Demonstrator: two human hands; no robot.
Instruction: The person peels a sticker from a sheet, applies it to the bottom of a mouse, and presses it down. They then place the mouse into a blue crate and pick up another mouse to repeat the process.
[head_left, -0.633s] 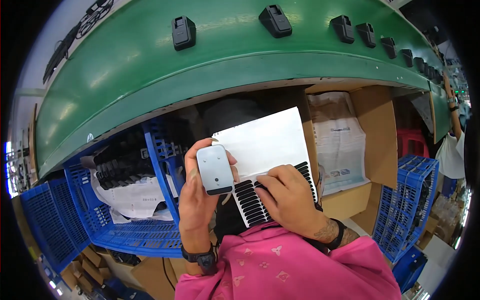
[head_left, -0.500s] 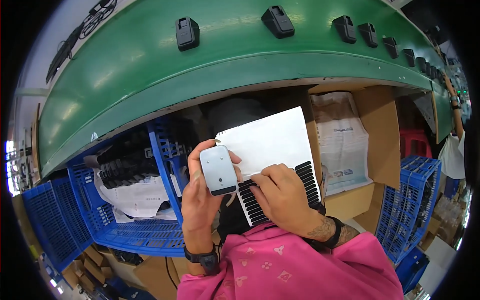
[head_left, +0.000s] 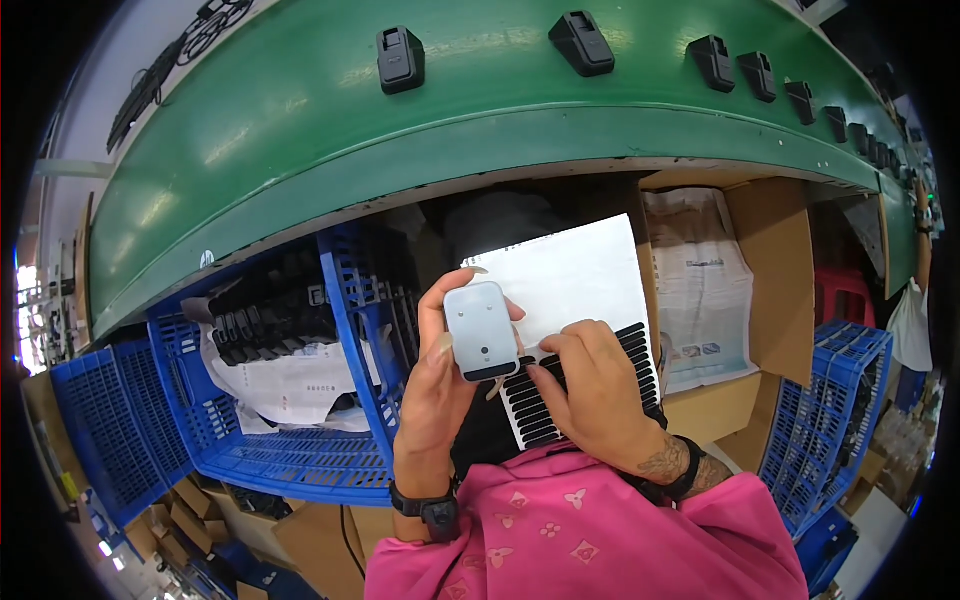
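Note:
In my left hand (head_left: 440, 390) is a pale grey, rounded, flat casing (head_left: 482, 325), its face toward me. It has small screws or holes, and a black strip runs along its lower end. A white sheet (head_left: 560, 270) with rows of black adhesive strips (head_left: 640, 360) lies across my lap. My right hand (head_left: 595, 385) rests over the lower part of this sheet, thumb and fingers pinched beside the casing's lower corner. Whatever lies between those fingertips is too small to make out.
Black charger-like docks (head_left: 401, 60) stand in a line along the green bench (head_left: 300, 140). To the left, a blue crate (head_left: 290, 480) holds black parts and paper. An open cardboard box (head_left: 780, 270) lined with paper and another blue crate (head_left: 825, 410) are at the right.
The whole view has shifted slightly, so the bench and crates appear farther right. My left hand still holds the casing, and my right hand stays pinched over the sheet.

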